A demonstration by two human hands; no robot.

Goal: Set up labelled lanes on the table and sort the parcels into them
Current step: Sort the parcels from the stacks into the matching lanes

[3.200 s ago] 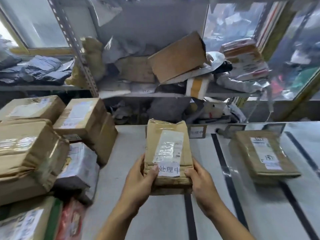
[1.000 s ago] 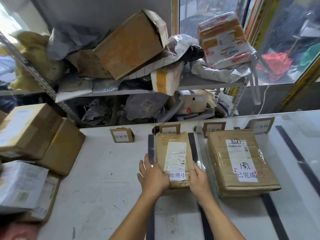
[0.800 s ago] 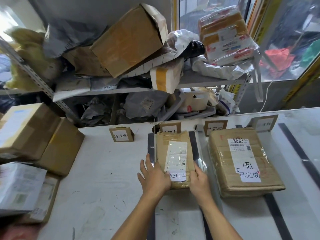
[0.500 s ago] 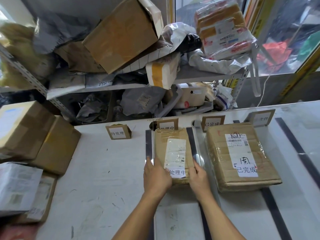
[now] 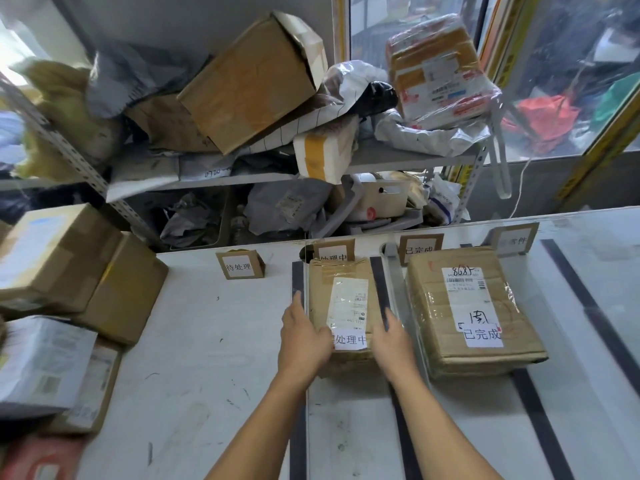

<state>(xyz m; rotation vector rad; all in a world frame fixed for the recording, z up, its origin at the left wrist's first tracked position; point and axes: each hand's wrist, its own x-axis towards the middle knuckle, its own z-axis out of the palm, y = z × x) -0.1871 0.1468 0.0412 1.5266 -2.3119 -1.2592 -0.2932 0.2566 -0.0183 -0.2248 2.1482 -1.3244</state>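
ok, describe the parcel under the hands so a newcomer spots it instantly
On the white table, find the lane between the two leftmost black tape strips. The narrow brown parcel lies there, both hands at its near end. Unlike the wider parcel to its right, its sticker reads 处理中.

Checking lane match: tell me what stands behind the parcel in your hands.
A cardboard sign stands just behind the parcel, reading 处理中 like the parcel's own sticker. The parcel covers the sign's lower edge, so its base cannot be seen.
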